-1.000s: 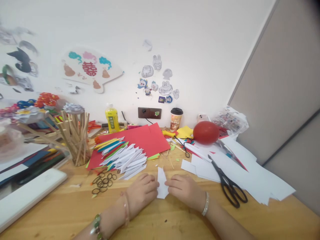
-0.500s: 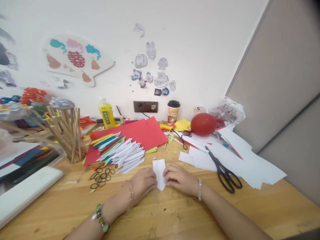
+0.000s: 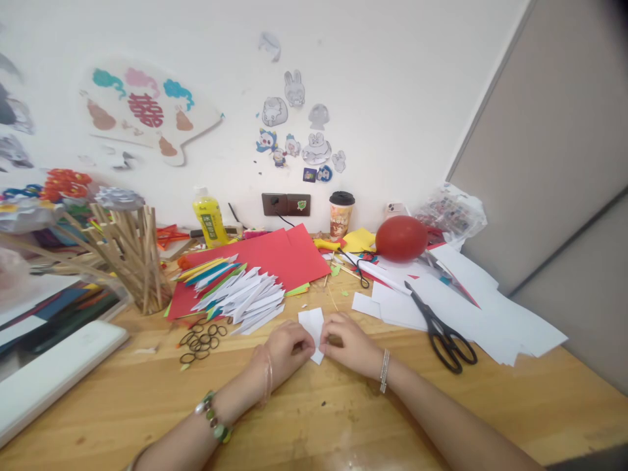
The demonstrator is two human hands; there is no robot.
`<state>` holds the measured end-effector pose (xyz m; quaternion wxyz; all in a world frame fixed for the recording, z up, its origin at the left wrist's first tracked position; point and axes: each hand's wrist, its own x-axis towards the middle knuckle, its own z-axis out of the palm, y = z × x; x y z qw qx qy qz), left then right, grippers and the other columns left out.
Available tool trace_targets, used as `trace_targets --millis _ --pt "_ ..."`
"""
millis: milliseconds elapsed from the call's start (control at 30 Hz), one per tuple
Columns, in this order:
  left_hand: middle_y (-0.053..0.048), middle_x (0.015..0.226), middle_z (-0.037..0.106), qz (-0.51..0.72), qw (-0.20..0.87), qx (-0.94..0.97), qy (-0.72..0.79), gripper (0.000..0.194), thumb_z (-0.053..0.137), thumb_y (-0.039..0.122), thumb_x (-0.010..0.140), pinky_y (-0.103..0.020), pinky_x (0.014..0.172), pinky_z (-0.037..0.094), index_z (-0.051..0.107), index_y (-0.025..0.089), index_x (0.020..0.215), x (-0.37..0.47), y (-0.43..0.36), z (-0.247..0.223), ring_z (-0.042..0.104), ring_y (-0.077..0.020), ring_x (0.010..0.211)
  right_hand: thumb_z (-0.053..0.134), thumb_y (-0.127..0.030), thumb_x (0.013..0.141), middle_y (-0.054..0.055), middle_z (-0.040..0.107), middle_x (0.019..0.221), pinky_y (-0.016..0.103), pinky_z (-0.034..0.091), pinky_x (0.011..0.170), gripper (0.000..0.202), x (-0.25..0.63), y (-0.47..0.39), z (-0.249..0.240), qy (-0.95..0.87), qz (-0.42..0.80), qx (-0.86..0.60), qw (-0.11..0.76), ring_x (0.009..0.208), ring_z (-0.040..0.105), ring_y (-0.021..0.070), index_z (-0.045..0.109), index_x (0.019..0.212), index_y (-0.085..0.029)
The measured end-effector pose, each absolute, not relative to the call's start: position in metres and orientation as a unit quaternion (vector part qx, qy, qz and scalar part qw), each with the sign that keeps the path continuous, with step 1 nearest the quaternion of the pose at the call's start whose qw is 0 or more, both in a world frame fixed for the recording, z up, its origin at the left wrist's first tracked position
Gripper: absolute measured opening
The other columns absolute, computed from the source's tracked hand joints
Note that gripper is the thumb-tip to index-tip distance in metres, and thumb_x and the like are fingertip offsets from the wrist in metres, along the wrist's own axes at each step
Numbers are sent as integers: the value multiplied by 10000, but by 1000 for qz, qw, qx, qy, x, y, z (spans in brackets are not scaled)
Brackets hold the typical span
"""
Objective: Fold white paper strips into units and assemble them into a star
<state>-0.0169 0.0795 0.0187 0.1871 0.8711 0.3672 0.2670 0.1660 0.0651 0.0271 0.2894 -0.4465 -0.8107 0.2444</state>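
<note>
Folding step, I'd say: left hand [image 3: 287, 353] and right hand [image 3: 350, 343] each pinch a side of the creased white paper slip [image 3: 311, 323] between them, over the wooden desk [image 3: 275, 435]. Next move probably calls for lined-up edges, firm pressing. Lidded paper cup [image 3: 341, 217]: contents hidden. Clear plastic bag [image 3: 454, 212]: small patterned pieces inside.
</note>
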Motion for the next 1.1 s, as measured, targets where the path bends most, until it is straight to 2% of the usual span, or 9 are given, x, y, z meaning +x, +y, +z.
trace_targets --millis 167,400,567,733,867,1000,1100 --pt "10 591 578 271 167 863 391 107 541 121 694 -235 599 380 581 170 608 -13 78 13 502 -131 614 617 -83 687 2 532 795 274 365 741 111 162 63 25 -807 223 -463 293 825 471 155 565 654 -175" --pt "-13 669 583 231 138 858 437 137 566 285 745 -263 627 357 583 182 655 -10 74 16 494 -160 674 575 -92 715 5 490 808 286 345 742 112 159 57 18 -817 147 -474 294 828 443 164 514 712 -185" --pt "-5 706 574 219 158 850 452 46 578 221 711 -263 641 354 566 184 685 -12 73 20 497 -161 706 618 -218 710 8 474 854 300 343 756 149 160 53 24 -825 158 -470 271 858 433 175 486 775 -194" --pt "11 692 538 230 159 844 457 53 578 214 694 -262 630 348 543 186 723 -12 75 12 487 -154 681 677 -230 634 -5 464 858 291 339 739 256 161 54 24 -820 172 -481 259 851 429 176 482 798 -203" --pt "12 700 530 230 155 844 458 77 574 230 697 -264 630 348 532 190 748 -13 76 10 481 -155 682 654 -168 640 -7 477 830 295 340 749 213 161 59 20 -797 190 -490 297 843 438 176 492 775 -200" --pt "13 711 531 230 159 838 468 124 585 232 686 -268 632 351 517 189 781 -13 76 10 479 -153 678 507 -17 663 -5 491 787 289 352 737 189 163 63 15 -760 214 -503 352 816 453 167 473 721 -194" --pt "20 705 534 232 162 835 472 136 593 217 673 -271 636 353 514 191 780 -13 76 10 484 -151 673 439 -5 700 -1 490 782 282 371 721 197 163 62 14 -731 237 -509 387 785 466 155 462 743 -195"
